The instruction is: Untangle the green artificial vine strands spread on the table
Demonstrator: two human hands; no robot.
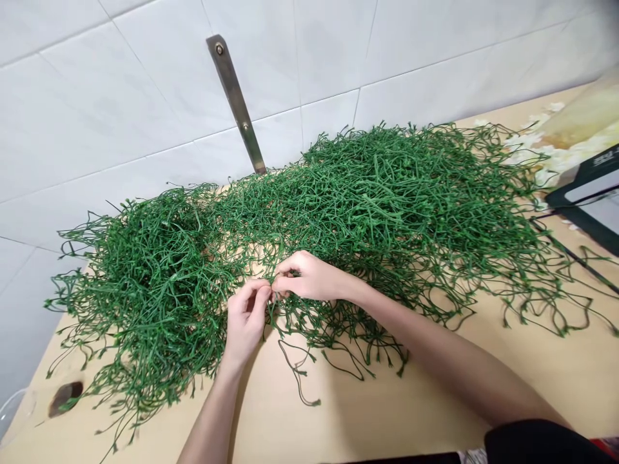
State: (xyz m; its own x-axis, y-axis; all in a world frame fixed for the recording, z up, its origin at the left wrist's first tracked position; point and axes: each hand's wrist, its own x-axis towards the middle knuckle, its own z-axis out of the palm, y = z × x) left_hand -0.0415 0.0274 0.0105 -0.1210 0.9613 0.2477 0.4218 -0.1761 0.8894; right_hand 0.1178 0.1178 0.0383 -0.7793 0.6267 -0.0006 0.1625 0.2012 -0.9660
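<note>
Thin, curly green plastic flower stems [382,200] with small forked tips lie in a big tangled heap across the table. Just in front of the heap, my left hand [247,316] pinches with thumb and forefinger. My right hand [309,277] meets it fingertip to fingertip, also closed in a pinch. A green stem appears to be held between them, mostly covered by the fingers. Another dense clump of stems [155,277] lies left of my hands. One loose stem [296,374] rests on the bare wood below them.
The light wooden table [377,419] stands against a white tiled wall [145,96]. A metal bracket [236,103] is fixed to that wall. White petals [556,161] and a dark-framed object [592,193] are at the right. A dark hole [65,398] marks the left tabletop.
</note>
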